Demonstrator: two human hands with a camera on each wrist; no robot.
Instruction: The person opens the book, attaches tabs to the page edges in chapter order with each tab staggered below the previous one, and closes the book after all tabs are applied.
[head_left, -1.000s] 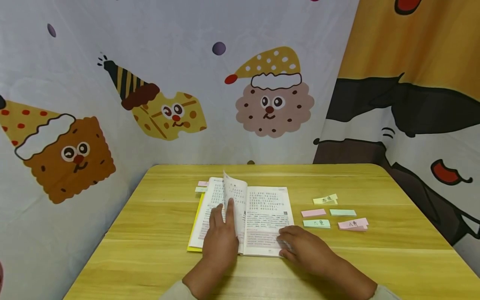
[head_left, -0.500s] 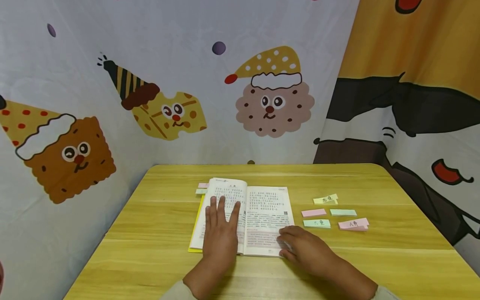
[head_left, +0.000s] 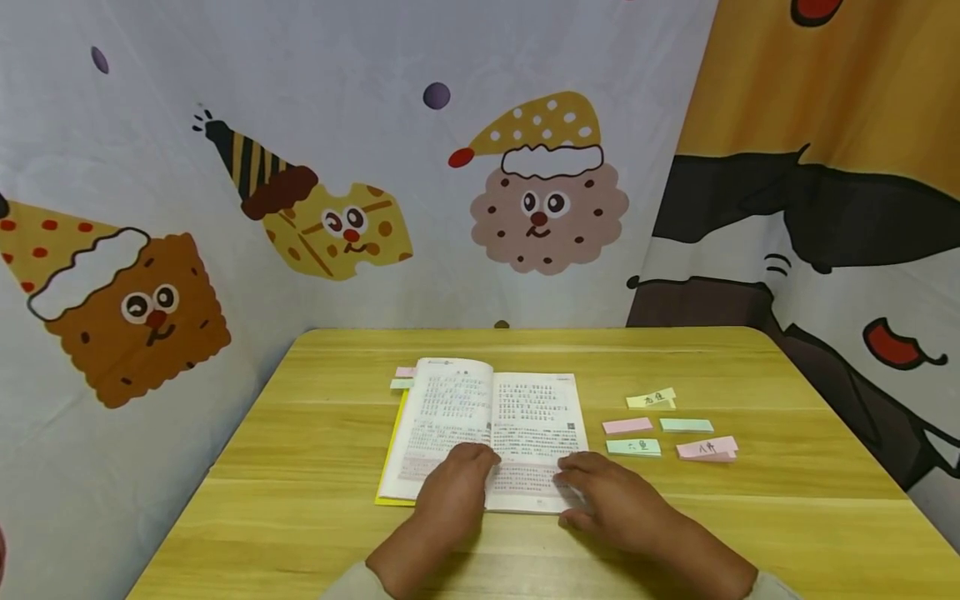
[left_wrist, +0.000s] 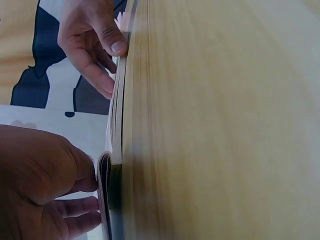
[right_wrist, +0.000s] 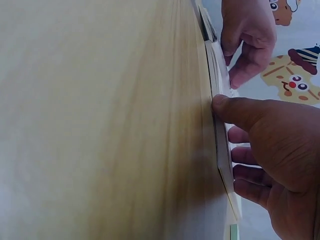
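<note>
An open book (head_left: 534,417) with printed pages and a yellow cover lies in front of me. Over the lower part of its left page is my left hand (head_left: 453,492), fingers bent, fingertips at the fold. In the left wrist view, that hand's fingers (left_wrist: 80,207) touch the page beside the spine. My right hand (head_left: 618,500) holds the lower right corner of the book. Seen from the right wrist, its thumb (right_wrist: 232,110) presses the bottom edge while the other fingers lie on the page. Pink and green sticky tabs (head_left: 402,383) jut from the book's left side.
To the right of the book lie several paper slips: a yellow one (head_left: 651,400), pink ones (head_left: 705,450) and green ones (head_left: 633,447), some with handwriting. The wooden table (head_left: 300,433) backs onto a cloth curtain (head_left: 435,250) with cartoon prints.
The left hand's page has come down flat onto the left side. That hand then drew back from spread fingers on the page to bent fingers near the fold. The right hand stayed put.
</note>
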